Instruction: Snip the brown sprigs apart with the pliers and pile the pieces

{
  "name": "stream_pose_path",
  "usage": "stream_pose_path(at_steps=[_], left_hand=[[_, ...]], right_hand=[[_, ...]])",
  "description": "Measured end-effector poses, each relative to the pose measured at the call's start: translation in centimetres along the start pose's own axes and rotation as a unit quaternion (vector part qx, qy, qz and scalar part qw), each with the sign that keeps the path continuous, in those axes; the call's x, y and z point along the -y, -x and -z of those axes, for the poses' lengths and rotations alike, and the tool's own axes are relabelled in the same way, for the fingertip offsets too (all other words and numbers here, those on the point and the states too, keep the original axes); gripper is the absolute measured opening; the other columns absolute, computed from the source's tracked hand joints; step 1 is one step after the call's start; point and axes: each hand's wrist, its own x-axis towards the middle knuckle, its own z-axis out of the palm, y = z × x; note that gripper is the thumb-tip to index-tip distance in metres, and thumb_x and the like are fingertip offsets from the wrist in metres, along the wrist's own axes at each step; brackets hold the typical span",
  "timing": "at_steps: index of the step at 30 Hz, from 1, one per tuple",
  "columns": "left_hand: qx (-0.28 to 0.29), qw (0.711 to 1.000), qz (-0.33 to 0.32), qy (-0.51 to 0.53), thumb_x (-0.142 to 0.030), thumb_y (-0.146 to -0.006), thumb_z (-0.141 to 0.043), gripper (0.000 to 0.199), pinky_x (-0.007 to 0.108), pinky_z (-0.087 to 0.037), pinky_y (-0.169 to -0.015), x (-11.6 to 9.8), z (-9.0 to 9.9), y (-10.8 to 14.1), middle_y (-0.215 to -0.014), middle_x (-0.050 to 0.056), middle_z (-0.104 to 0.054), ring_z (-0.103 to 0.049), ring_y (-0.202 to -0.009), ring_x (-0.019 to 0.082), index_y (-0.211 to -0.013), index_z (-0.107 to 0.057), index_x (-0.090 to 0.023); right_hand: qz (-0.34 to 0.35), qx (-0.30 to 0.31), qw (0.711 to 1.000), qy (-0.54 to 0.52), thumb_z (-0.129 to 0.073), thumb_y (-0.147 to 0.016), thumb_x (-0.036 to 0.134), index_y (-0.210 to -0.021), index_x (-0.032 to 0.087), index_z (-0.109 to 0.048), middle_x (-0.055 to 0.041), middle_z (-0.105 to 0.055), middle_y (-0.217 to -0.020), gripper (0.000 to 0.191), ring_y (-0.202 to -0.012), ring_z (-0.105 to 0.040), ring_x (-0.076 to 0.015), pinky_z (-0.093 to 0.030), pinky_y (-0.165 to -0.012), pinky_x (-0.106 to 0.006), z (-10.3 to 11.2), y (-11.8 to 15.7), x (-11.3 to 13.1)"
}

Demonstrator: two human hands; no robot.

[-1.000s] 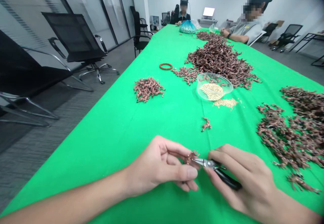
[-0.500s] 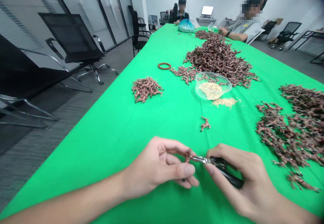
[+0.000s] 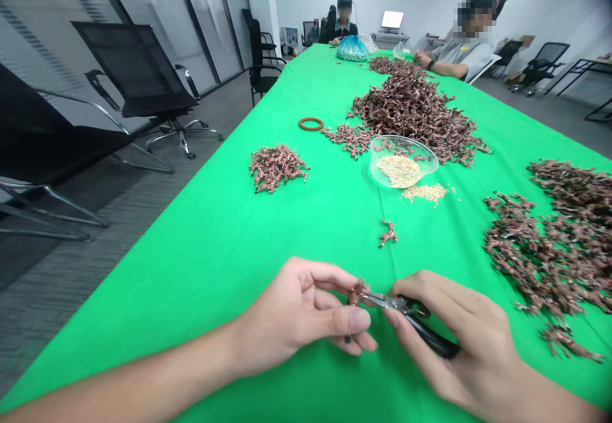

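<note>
My left hand [image 3: 306, 311] pinches a small brown figurine [image 3: 356, 292] between thumb and fingers, near the front of the green table. Closed around the black handles of metal pliers [image 3: 428, 333], my right hand [image 3: 459, 340] holds their jaws against the figurine's upper part. Whether the jaws grip anything is too small to tell. One loose brown figurine [image 3: 387, 234] lies just beyond my hands. Behind it stands a clear round bowl [image 3: 399, 171] of small beige pieces, with a spill of the same pieces [image 3: 425, 192] beside it.
A large heap of brown figurines [image 3: 411, 107] lies behind the bowl; smaller piles lie left [image 3: 277, 168] and right [image 3: 549, 251]. There is a brown ring [image 3: 310, 124] and a blue bag [image 3: 352, 48]. Two people [image 3: 344, 21] [image 3: 473, 34] sit farther along the table.
The pliers' handles look slightly more spread, and the figurine in my left hand has turned a little. Both hands stay in nearly the same place.
</note>
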Motion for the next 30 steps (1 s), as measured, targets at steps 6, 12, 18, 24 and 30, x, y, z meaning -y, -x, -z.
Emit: stream_pose_path(at_steps=[6,12,18,24,30], left_hand=[[0.002,1.000,0.002,-0.001,-0.020,-0.076,-0.083,0.031,0.019,-0.060,-0.063,-0.2,-0.2,0.1,-0.075,0.013,-0.079,-0.075,-0.063,0.014,-0.098,-0.065,-0.008],[0.002,1.000,-0.005,-0.003,-0.022,-0.075,-0.083,0.032,0.022,-0.060,-0.065,0.0,-0.1,0.2,-0.074,0.011,-0.079,-0.076,-0.068,0.017,-0.100,-0.068,-0.009],[-0.006,0.999,-0.005,-0.037,-0.023,-0.077,-0.082,0.037,0.023,-0.059,-0.069,0.1,-0.4,0.3,-0.081,0.014,-0.080,-0.074,-0.066,0.013,-0.107,-0.070,-0.006],[-0.010,0.999,-0.017,-0.036,-0.024,-0.077,-0.081,0.033,0.023,-0.058,-0.070,0.2,-0.4,0.4,-0.080,0.012,-0.080,-0.073,-0.068,0.013,-0.104,-0.068,-0.009],[-0.010,0.999,-0.019,-0.027,-0.024,-0.079,-0.080,0.031,0.021,-0.060,-0.068,0.0,-0.2,0.2,-0.078,0.010,-0.080,-0.075,-0.067,0.014,-0.103,-0.070,-0.009]], right_hand=[[0.029,-0.014,0.999,0.040,-0.062,-0.087,0.012,-0.104,0.014,-0.058,-0.0078,-0.065,-0.083,0.018,-0.065,-0.060,-0.0154,-0.049,-0.057,-0.028,-0.1,0.2,0.0],[-0.002,-0.009,1.000,0.009,-0.060,-0.087,0.012,-0.096,0.015,-0.061,-0.0037,-0.062,-0.074,0.009,-0.057,-0.055,-0.0123,-0.042,-0.050,-0.025,0.0,-0.1,0.5],[-0.401,0.199,0.850,-0.280,-0.061,-0.089,0.047,-0.070,0.016,-0.061,0.0039,-0.046,-0.052,0.036,-0.047,-0.040,-0.0079,-0.028,-0.044,-0.022,0.7,-1.2,1.3],[-0.473,0.234,0.764,-0.372,-0.057,-0.090,0.053,-0.077,0.015,-0.064,0.0000,-0.058,-0.059,0.041,-0.046,-0.044,-0.0079,-0.028,-0.041,-0.020,1.2,-1.4,1.0],[-0.006,-0.028,0.999,0.015,-0.067,-0.084,0.015,-0.102,0.013,-0.064,-0.0063,-0.067,-0.082,0.018,-0.066,-0.060,-0.0142,-0.047,-0.059,-0.026,1.0,-0.5,-0.1]])
